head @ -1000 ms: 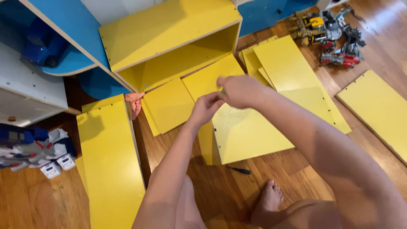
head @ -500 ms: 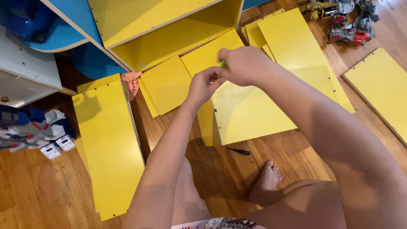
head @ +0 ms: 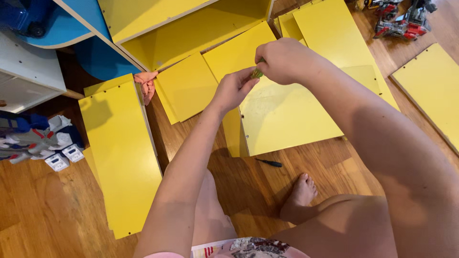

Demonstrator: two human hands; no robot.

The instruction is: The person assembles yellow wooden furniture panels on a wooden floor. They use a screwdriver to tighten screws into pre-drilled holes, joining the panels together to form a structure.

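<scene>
Both hands have stayed together over the large yellow panel (head: 291, 114) since half a second ago, while the view has tipped slightly so the toy robots (head: 399, 19) now sit at the top right corner. Right hand (head: 284, 59) is clenched around a small green object (head: 257, 73), of which only a tip shows; left hand (head: 234, 88) pinches that tip between thumb and fingers. Bare wooden floor (head: 43, 210) lies open left of and below the large yellow panel, where a small black tool (head: 270, 163) lies just off its lower edge, near a bare foot (head: 299, 196). Left of the panel lies a long yellow board (head: 122, 153). Small white boxes (head: 64, 157) sit beyond that board, beside grey and blue toys (head: 28, 136).
</scene>
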